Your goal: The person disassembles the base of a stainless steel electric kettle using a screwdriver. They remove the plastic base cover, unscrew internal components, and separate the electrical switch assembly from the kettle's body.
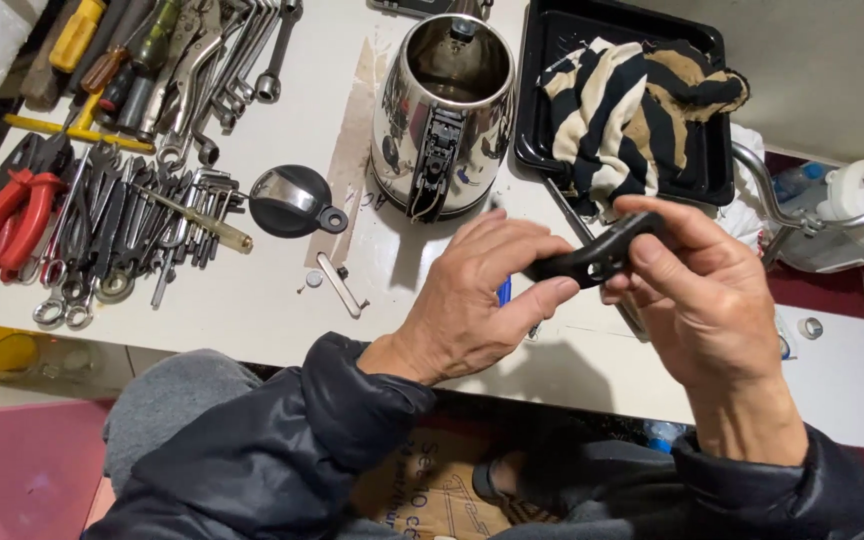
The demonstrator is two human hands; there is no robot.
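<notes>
Here you are holding a black plastic handle piece (pixel 597 258) between both hands, just in front of the steel kettle (pixel 442 100). Your left hand (pixel 472 300) is pinching its near end; your right hand (pixel 697 290) is clasping the far end with thumb and fingers. A black lid (pixel 292 202) is lying left of the kettle, wrenches (pixel 132 230) farther left, a black tray (pixel 562 100) with striped cloth (pixel 632 105) to its right.

Kettle (pixel 442 110) on table (pixel 252 300), behind hands. Tray (pixel 552 100) right of kettle, cloth (pixel 632 110) in tray. Lid (pixel 292 200) left of kettle; tools (pixel 122 200) far left.
</notes>
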